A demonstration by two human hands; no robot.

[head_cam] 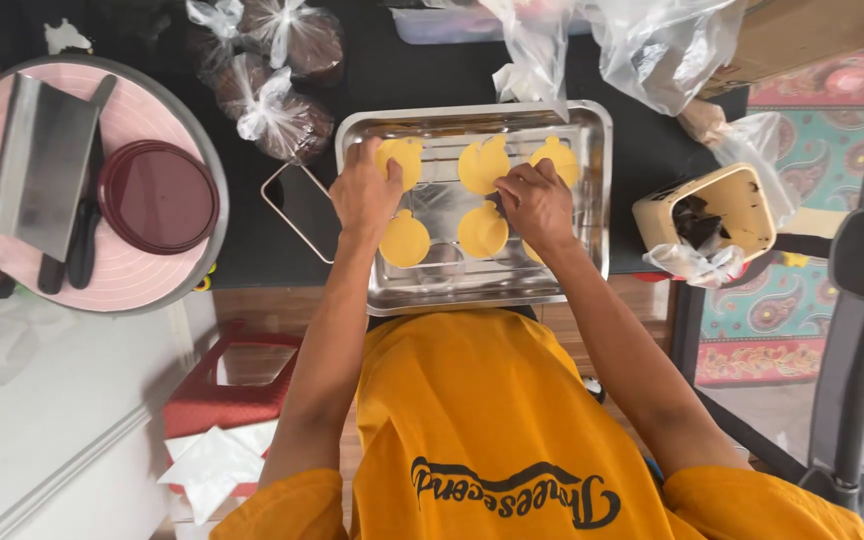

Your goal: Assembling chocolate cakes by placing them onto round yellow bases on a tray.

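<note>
- Round yellow tabbed cards lie flat in my steel tray (592,180).
- My left hand's card (402,158) sits at ten o'clock.
- My right hand's card (482,165) sits at twelve.

Single head view, steeply downward from above the person; close over metal tray (592,200) at table edge; torso fills the lower frame

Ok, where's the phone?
In the head view the phone lies on the dark table, just left of the metal tray, beside the left hand.
</note>
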